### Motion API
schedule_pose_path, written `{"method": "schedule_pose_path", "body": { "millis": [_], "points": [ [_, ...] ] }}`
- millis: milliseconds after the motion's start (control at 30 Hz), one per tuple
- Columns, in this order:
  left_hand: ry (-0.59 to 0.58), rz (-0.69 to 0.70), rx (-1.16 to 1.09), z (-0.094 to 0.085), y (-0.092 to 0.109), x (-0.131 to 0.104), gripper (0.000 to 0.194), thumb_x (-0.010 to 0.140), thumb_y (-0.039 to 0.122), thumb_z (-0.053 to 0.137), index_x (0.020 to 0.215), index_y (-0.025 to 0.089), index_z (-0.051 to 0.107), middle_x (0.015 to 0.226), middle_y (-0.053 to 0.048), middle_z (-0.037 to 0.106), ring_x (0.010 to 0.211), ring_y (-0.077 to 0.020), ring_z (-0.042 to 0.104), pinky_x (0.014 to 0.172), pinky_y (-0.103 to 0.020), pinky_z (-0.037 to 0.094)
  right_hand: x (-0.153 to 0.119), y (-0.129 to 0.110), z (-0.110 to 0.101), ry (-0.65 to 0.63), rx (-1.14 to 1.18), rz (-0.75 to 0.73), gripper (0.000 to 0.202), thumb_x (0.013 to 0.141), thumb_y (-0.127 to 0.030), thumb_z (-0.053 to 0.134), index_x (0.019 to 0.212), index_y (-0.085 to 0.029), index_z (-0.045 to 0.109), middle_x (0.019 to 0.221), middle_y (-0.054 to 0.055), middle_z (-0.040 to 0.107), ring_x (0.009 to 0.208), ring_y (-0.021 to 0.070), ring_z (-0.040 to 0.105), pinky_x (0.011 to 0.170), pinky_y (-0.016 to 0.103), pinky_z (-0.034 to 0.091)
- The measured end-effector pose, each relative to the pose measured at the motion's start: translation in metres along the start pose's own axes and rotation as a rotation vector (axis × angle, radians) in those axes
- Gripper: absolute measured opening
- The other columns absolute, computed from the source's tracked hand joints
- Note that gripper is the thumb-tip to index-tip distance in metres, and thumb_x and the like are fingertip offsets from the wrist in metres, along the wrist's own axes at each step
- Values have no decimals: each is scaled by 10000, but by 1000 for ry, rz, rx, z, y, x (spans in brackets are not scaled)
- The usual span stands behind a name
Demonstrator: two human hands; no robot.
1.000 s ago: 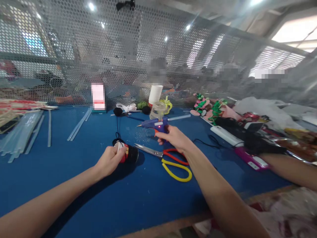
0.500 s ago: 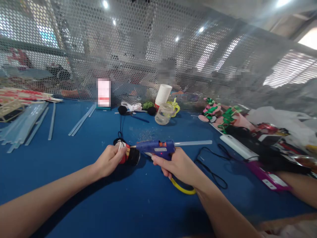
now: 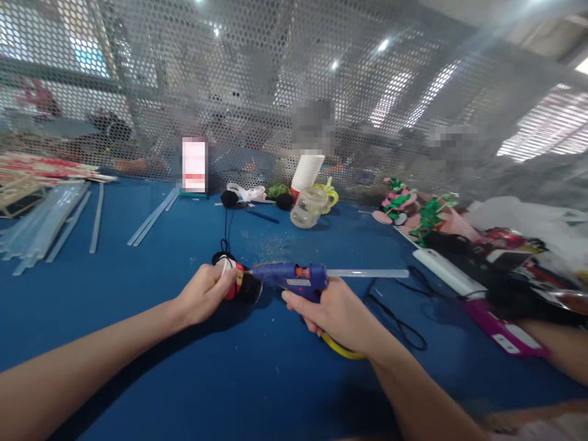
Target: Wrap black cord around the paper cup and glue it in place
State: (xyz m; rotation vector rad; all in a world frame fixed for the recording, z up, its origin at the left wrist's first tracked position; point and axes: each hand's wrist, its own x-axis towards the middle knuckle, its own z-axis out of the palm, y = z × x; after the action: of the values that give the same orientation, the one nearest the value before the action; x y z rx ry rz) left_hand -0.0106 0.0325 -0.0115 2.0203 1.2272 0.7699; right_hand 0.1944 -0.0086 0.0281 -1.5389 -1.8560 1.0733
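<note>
My left hand is closed round a small red and black object with white at its left end, lying on its side just above the blue table. Black yarn runs from it back to a black pompom. My right hand grips a blue glue gun, whose nozzle points left and meets the object by my left fingertips. A clear glue stick juts from the gun's rear. Under my right hand a yellow ring-shaped handle shows in part.
Glue sticks lie at the left. Along the perforated screen stand a phone, paper cups and a clear jar. At the right are a white and purple power strip, a black cable and another person's arm.
The view has shifted slightly. The glue stick sticks out farther from the gun's rear and is tilted slightly differently. Both hands keep their holds, with the nozzle still at the red and black object.
</note>
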Motion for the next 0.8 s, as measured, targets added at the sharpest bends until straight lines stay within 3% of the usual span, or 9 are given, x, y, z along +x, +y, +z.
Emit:
{"method": "schedule_pose_path", "body": {
  "millis": [467,800],
  "points": [
    [19,-115,-87,1,2,1,401,790,379,278,448,173,243,434,51,244,420,-63,223,402,-208,195,-7,-8,5,105,-331,-74,266,736,-328,458,525,-181,523,338,-49,447,363,106,467,446,221,381],
    [26,-134,-75,3,0,2,402,785,398,272,452,176,238,432,53,228,410,-62,212,401,-209,184,-8,-9,7,156,-365,-133,184,722,-306,476,582,-209,546,336,-43,438,394,138,483,427,237,355]
  ]
}}
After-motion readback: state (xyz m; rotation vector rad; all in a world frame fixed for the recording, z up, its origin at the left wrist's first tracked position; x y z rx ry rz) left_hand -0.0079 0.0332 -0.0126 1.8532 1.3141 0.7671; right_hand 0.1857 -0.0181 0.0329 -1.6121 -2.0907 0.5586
